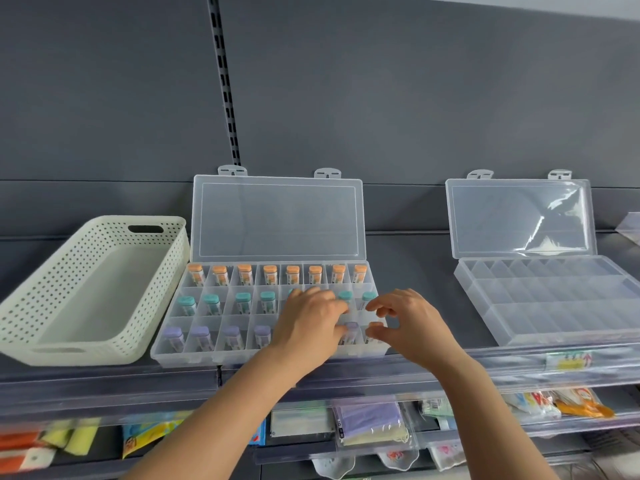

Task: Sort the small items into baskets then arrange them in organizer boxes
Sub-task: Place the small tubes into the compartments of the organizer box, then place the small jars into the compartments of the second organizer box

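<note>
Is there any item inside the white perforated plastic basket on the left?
No, the white perforated plastic basket shows only its bare floor, with no item lying in it.

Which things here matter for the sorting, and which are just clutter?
In play: left hand; right hand; filled organizer box; capped tubes; white basket; empty organizer box.
Not in play: packets on the lower shelf.

No text can be read. A yellow shelf tag (569,361) at four o'clock carries a red upward arrow; its print, and that on the packets (369,422) below, is blurred.
</note>
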The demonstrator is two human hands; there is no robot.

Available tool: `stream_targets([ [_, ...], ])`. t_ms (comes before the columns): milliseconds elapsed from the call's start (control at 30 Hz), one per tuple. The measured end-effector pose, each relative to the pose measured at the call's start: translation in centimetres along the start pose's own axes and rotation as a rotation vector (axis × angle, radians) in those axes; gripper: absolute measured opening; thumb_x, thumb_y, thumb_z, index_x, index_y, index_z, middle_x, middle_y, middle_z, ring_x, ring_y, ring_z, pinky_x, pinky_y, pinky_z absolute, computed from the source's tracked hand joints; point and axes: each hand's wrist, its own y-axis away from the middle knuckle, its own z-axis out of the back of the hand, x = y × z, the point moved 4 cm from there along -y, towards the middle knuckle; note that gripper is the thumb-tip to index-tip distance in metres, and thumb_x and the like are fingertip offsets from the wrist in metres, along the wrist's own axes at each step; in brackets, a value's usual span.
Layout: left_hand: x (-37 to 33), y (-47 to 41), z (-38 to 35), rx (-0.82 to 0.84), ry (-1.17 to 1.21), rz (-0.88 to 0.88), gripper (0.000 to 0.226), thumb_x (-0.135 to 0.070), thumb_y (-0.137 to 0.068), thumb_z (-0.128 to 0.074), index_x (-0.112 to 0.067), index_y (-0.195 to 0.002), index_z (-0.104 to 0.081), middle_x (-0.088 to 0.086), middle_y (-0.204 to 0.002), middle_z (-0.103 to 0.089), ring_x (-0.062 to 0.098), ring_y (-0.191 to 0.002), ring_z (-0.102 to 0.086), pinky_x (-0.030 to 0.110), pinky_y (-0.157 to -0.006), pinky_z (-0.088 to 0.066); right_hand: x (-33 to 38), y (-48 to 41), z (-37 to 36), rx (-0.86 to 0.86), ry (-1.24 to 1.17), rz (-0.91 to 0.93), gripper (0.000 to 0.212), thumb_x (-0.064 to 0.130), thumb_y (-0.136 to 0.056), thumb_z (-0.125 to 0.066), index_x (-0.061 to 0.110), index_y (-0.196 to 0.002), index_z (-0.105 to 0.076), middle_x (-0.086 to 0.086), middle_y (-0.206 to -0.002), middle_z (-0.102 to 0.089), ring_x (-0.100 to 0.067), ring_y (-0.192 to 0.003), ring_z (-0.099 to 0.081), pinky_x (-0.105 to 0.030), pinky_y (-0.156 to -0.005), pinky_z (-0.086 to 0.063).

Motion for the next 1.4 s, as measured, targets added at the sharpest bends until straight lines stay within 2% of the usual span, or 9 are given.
stream_targets([
  [133, 2.1, 0.8, 2.1, -0.056, -0.018, 0.067, 0.027, -0.037, -0.092, -0.057, -0.027, -0.116, -0.066, -0.008, -0.109, -0.065, 0.010, -0.101, -0.055, 0.030, -0.100, -0.039, 2.0, -1.1, 0.4, -0.097, -0.007, 0.048, 0.028, 0.039, -0.084, -0.068, 0.027, -0.110, -0.068, 0.009, -0.101, -0.066, -0.006, -0.091, -0.052, -0.023, -0.078, -0.049],
  [267, 5.3, 2.3, 5.0, -0.129, -0.094, 0.161, 0.025, -0.031, -0.092, -0.057, -0.026, -0.115, -0.067, -0.008, -0.110, -0.066, 0.011, -0.102, -0.056, 0.029, -0.096, -0.039, 6.4, -3.1, -0.2, -0.158, -0.025, 0.164, 0.026, 0.033, -0.086, -0.067, 0.024, -0.111, -0.069, 0.005, -0.107, -0.067, -0.013, -0.097, -0.057, -0.029, -0.082, -0.052],
  [367, 8.3, 4.2, 7.5, -0.154, -0.169, 0.246, 0.022, -0.028, -0.092, -0.058, -0.024, -0.111, -0.069, -0.007, -0.108, -0.067, 0.013, -0.100, -0.057, 0.030, -0.092, -0.039, 10.8, -4.5, -1.0, -0.145, -0.043, 0.282, 0.025, 0.030, -0.087, -0.066, 0.022, -0.111, -0.068, 0.002, -0.111, -0.067, -0.017, -0.102, -0.058, -0.033, -0.084, -0.052],
  [467, 11.5, 6.7, 10.0, -0.174, -0.242, 0.335, 0.023, -0.024, -0.091, -0.058, -0.023, -0.110, -0.069, -0.005, -0.111, -0.066, 0.016, -0.101, -0.057, 0.033, -0.089, -0.041, 15.7, -5.7, -2.2, -0.126, -0.040, 0.407, 0.026, 0.029, -0.089, -0.062, 0.022, -0.114, -0.067, 0.001, -0.112, -0.066, -0.019, -0.103, -0.057, -0.033, -0.083, -0.051],
  [600, 16.3, 11.0, 13.2, -0.140, -0.371, 0.486, 0.021, -0.026, -0.092, -0.051, -0.023, -0.105, -0.067, -0.006, -0.102, -0.063, 0.017, -0.097, -0.054, 0.032, -0.083, -0.041, 22.7, -6.9, -4.4, -0.070, -0.023, 0.549, 0.029, 0.026, -0.091, -0.058, 0.022, -0.119, -0.064, 0.001, -0.114, -0.063, -0.020, -0.107, -0.054, -0.032, -0.082, -0.049],
  [800, 23.6, 19.2, 17.9, -0.133, -0.514, 0.666, 0.023, -0.027, -0.093, -0.048, -0.022, -0.106, -0.066, -0.004, -0.104, -0.061, 0.018, -0.097, -0.055, 0.031, -0.077, -0.043, 34.1, -7.4, -8.9, -0.007, 0.021, 0.709, 0.030, 0.027, -0.091, -0.056, 0.022, -0.120, -0.061, 0.000, -0.118, -0.061, -0.020, -0.112, -0.053, -0.034, -0.079, -0.052],
  [967, 30.3, 26.8, 21.6, -0.076, -0.581, 0.785, 0.018, -0.028, -0.091, -0.053, -0.021, -0.102, -0.065, -0.001, -0.102, -0.059, 0.021, -0.100, -0.055, 0.032, -0.079, -0.043, 43.9, -7.4, -13.5, 0.023, 0.079, 0.778, 0.028, 0.028, -0.091, -0.054, 0.023, -0.117, -0.061, 0.000, -0.115, -0.059, -0.021, -0.113, -0.051, -0.030, -0.078, -0.043],
  [1200, 39.2, 35.9, 26.3, -0.027, -0.612, 0.861, 0.014, -0.019, -0.088, -0.056, -0.018, -0.099, -0.064, 0.001, -0.100, -0.059, 0.022, -0.099, -0.055, 0.033, -0.076, -0.045, 56.7, -7.4, -20.2, 0.096, 0.126, 0.826, 0.026, 0.023, -0.090, -0.053, 0.018, -0.112, -0.064, -0.003, -0.107, -0.061, -0.024, -0.107, -0.052, -0.036, -0.079, -0.051],
  [1400, 45.1, 41.2, 29.4, -0.002, -0.593, 0.892, 0.019, -0.014, -0.089, -0.054, -0.016, -0.103, -0.066, 0.002, -0.103, -0.059, 0.022, -0.102, -0.054, 0.032, -0.075, -0.042, 64.8, -8.1, -24.7, 0.144, 0.160, 0.821, 0.025, 0.021, -0.091, -0.052, 0.016, -0.112, -0.063, -0.003, -0.110, -0.060, -0.025, -0.114, -0.050, -0.032, -0.075, -0.048],
])
